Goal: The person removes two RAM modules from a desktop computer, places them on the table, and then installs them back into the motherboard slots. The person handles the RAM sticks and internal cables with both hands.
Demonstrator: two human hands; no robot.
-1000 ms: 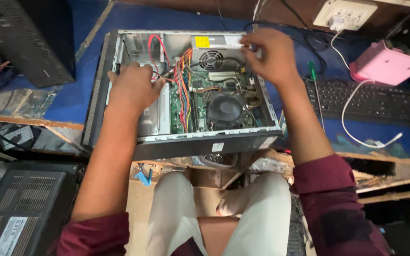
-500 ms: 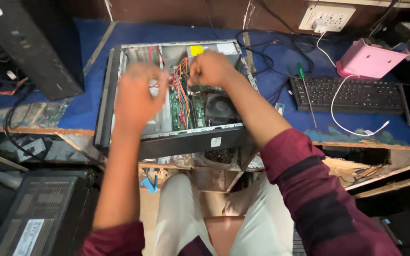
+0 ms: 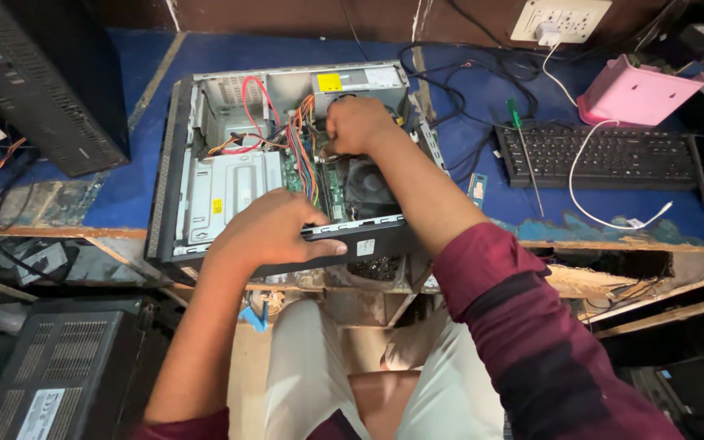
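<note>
An opened desktop computer case (image 3: 181,138) lies flat on a blue worktop, showing a motherboard, a round black fan (image 3: 366,186), a grey power supply (image 3: 360,80) and bundles of red, orange and multicoloured wires (image 3: 303,138). My left hand (image 3: 275,230) rests on the case's near black front edge, with the thumb along that edge. My right hand (image 3: 356,124) is inside the case, fingers curled down among the wires and parts just above the fan. What its fingers grip is hidden.
A black keyboard (image 3: 596,155) lies to the right, with a green-handled screwdriver (image 3: 523,151) beside it and a white cable across it. A pink box (image 3: 637,94) and a wall socket (image 3: 560,18) sit behind. Black computer towers stand at the left (image 3: 38,81) and lower left (image 3: 59,375).
My left hand has come from inside the case's left part to its near front edge. My right hand has moved from the far right corner down toward the middle, by the fan.
</note>
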